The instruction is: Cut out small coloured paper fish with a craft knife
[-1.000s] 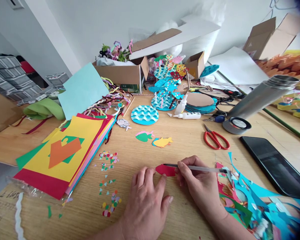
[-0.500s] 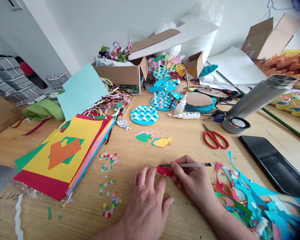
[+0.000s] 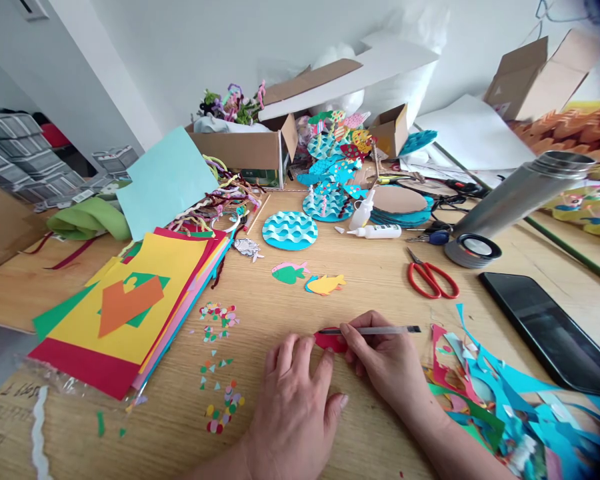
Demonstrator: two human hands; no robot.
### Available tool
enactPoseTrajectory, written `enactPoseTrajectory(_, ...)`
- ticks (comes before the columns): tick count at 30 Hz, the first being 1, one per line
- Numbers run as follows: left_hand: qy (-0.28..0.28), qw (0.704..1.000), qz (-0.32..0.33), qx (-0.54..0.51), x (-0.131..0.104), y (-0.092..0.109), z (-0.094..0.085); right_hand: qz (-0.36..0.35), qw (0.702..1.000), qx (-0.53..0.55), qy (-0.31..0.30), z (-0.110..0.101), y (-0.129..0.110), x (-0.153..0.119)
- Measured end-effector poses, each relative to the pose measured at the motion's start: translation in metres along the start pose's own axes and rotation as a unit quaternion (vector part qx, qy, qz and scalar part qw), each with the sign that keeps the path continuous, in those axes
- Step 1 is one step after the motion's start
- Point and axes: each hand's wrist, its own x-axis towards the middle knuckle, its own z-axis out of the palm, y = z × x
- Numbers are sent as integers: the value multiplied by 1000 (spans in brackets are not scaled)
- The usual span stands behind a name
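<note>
- One red paper piece (image 3: 330, 341) lies on the table (image 3: 370, 427), I see.
- The left hand (image 3: 295, 393) is palm down, fingers a bit spread, fingertips at the red paper piece's left end.
- The right hand (image 3: 383, 353) pinches a pen (image 3: 390, 330), with the tip at the paper's far edge.
- A green fish (image 3: 290, 274) and a yellow fish (image 3: 326, 285) lie farther back.
- Red scissors (image 3: 417, 265) lie to the right, near some paper scraps (image 3: 517, 383).
</note>
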Motion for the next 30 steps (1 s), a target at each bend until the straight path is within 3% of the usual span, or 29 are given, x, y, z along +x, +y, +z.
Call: enactPoseTrajectory(30,-3,1000,-3,-4,2,0,-1,-11,1000,5,17,0,3,0)
